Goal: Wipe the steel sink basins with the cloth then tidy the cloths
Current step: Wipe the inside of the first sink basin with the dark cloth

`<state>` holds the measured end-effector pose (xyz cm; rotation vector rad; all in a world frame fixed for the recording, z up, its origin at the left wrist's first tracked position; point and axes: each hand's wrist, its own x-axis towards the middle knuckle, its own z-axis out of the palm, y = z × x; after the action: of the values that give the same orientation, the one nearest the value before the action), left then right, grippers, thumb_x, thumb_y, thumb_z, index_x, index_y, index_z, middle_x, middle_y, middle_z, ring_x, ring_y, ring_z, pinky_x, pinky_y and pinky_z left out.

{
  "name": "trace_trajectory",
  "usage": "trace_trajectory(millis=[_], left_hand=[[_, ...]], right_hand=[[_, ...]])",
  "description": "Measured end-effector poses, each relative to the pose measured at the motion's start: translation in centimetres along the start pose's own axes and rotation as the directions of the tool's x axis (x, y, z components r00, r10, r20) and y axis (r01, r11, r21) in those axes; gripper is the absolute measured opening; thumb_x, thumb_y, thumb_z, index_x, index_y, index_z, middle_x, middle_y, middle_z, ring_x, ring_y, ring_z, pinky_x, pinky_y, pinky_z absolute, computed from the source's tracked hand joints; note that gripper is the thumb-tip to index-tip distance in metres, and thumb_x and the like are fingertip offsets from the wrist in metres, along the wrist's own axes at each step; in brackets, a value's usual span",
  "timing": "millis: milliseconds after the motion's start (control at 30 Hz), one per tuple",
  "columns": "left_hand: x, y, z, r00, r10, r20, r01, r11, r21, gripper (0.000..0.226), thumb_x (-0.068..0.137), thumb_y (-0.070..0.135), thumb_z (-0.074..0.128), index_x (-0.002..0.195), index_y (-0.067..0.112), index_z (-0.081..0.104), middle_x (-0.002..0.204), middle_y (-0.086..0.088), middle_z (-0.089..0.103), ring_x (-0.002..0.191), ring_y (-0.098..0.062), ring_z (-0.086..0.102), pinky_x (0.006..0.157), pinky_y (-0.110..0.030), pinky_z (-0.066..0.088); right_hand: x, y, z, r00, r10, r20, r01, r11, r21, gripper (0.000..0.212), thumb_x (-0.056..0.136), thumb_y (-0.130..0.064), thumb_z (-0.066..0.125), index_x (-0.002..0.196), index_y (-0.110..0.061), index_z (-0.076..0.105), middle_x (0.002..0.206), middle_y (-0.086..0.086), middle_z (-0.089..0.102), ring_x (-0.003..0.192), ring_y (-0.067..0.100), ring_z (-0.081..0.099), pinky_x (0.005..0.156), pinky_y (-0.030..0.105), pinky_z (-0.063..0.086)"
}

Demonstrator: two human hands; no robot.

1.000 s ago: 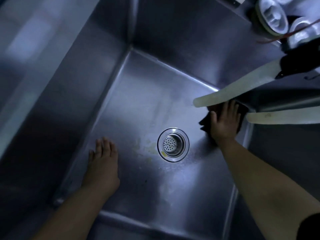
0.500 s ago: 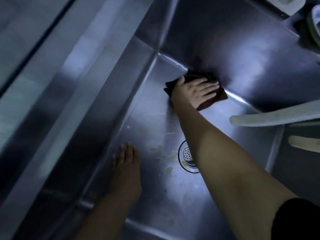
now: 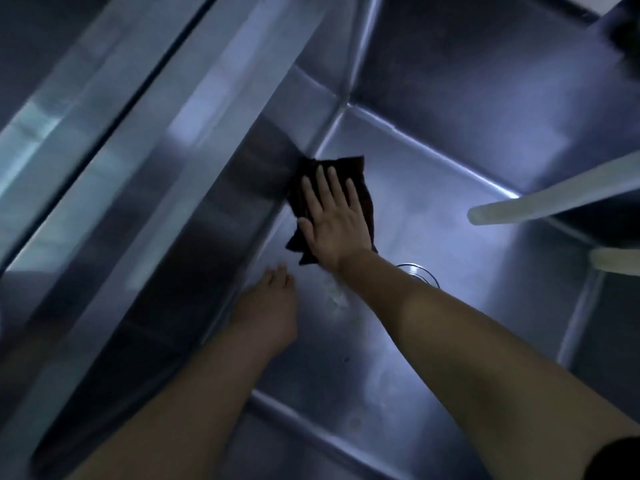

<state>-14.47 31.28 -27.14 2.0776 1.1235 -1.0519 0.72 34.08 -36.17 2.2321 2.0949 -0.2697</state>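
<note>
The right hand (image 3: 334, 216) is pressing flat, fingers straight and slightly spread, on the dark cloth (image 3: 358, 174), which is lying on the basin (image 3: 433, 209) floor against the left wall. The left hand (image 3: 268, 306) is resting open on the floor nearby (drain (image 3: 420, 271) mostly hidden behind the right forearm).

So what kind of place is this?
Probably a commercial kitchen or scullery: a deep steel sink basin with a drain strainer, pale hoses hanging over it, and the right hand wiping with a dark cloth.
</note>
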Motion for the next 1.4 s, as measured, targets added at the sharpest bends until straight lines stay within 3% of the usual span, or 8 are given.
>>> trace_trajectory(millis=[200,300,367,500,600,767,1067,1400], left_hand=[[-7.5,0.5,-2.9,0.99,0.031,-0.14,-0.02,0.997,0.079,0.024,0.093,0.028,0.049,0.109,0.02,0.064,0.112,-0.004,0.064,0.102,-0.022,0.062,0.077,-0.03,0.047],[-11.8,-1.2,-1.5,0.907,0.18,-0.381,-0.113,0.975,0.192,0.013,0.066,0.03,0.059,0.056,0.022,0.058,0.053,0.0,0.059,0.043,-0.017,0.058,0.037,-0.022,0.04],[-13.6,-2.8,-0.1,0.91,0.146,-0.389,-0.083,0.981,0.174,0.022,0.067,0.035,0.042,0.057,0.022,0.056,0.05,0.001,0.058,0.041,-0.019,0.057,0.036,-0.023,0.04],[-17.0,-5.1,1.2,0.896,0.108,-0.43,-0.069,0.992,0.105,0.038,0.072,0.041,0.038,0.082,0.023,0.07,0.07,0.002,0.07,0.058,-0.023,0.066,0.048,-0.03,0.055],[-18.4,-5.3,1.9,0.905,0.051,-0.423,-0.032,0.998,0.052,0.04,0.071,0.044,0.04,0.085,0.025,0.073,0.072,0.003,0.072,0.059,-0.019,0.068,0.048,-0.025,0.054],[-18.2,-5.1,2.2,0.898,-0.006,-0.44,0.007,1.0,0.001,0.039,0.072,0.05,0.04,0.091,0.035,0.07,0.078,0.008,0.073,0.067,-0.015,0.069,0.051,-0.027,0.052],[-18.3,-5.2,2.3,0.885,-0.003,-0.465,0.008,1.0,0.01,0.036,0.076,0.052,0.034,0.074,0.031,0.063,0.064,0.009,0.063,0.058,-0.009,0.06,0.047,-0.025,0.039],[-18.6,-4.9,2.2,0.861,0.005,-0.509,0.012,0.999,0.03,0.04,0.076,0.051,0.03,0.077,0.031,0.065,0.069,0.008,0.066,0.063,-0.013,0.064,0.05,-0.023,0.034]], right_hand=[[-10.4,-1.5,1.4,0.961,-0.273,0.041,0.274,0.962,0.003,0.067,0.089,-0.046,0.036,0.148,-0.015,0.028,0.155,0.014,0.023,0.144,0.031,0.017,0.115,0.05,0.011],[-12.4,0.0,1.0,0.904,-0.412,0.115,0.416,0.909,-0.012,0.068,0.089,-0.048,0.037,0.148,-0.015,0.03,0.154,0.014,0.026,0.143,0.032,0.02,0.114,0.05,0.013],[-11.6,1.7,0.8,0.871,-0.47,0.139,0.479,0.877,-0.036,0.068,0.089,-0.051,0.038,0.146,-0.015,0.033,0.153,0.013,0.03,0.142,0.032,0.025,0.113,0.05,0.017],[-7.8,4.7,-0.2,0.956,-0.274,0.103,0.279,0.959,-0.039,0.07,0.088,-0.053,0.033,0.145,-0.012,0.034,0.151,0.016,0.033,0.139,0.037,0.029,0.112,0.05,0.022],[-5.1,5.5,-0.8,0.994,-0.039,0.103,0.04,0.999,-0.012,0.076,0.089,-0.057,0.019,0.151,-0.015,0.014,0.158,0.014,0.01,0.146,0.032,0.006,0.116,0.048,0.004],[-2.4,1.4,-1.2,0.949,0.303,0.09,-0.304,0.953,0.003,0.072,0.096,-0.051,0.026,0.152,-0.012,0.002,0.159,0.015,-0.004,0.145,0.033,-0.008,0.117,0.05,-0.004],[-9.8,-12.7,1.5,0.964,-0.227,0.138,0.221,0.973,0.06,0.073,0.093,-0.047,0.033,0.15,-0.005,0.014,0.156,0.021,0.011,0.145,0.036,0.001,0.115,0.051,-0.009],[-19.2,-6.7,3.5,0.664,-0.738,0.122,0.735,0.673,0.075,0.058,0.095,-0.042,0.036,0.147,-0.018,0.033,0.154,0.01,0.028,0.143,0.029,0.021,0.116,0.049,0.012]])
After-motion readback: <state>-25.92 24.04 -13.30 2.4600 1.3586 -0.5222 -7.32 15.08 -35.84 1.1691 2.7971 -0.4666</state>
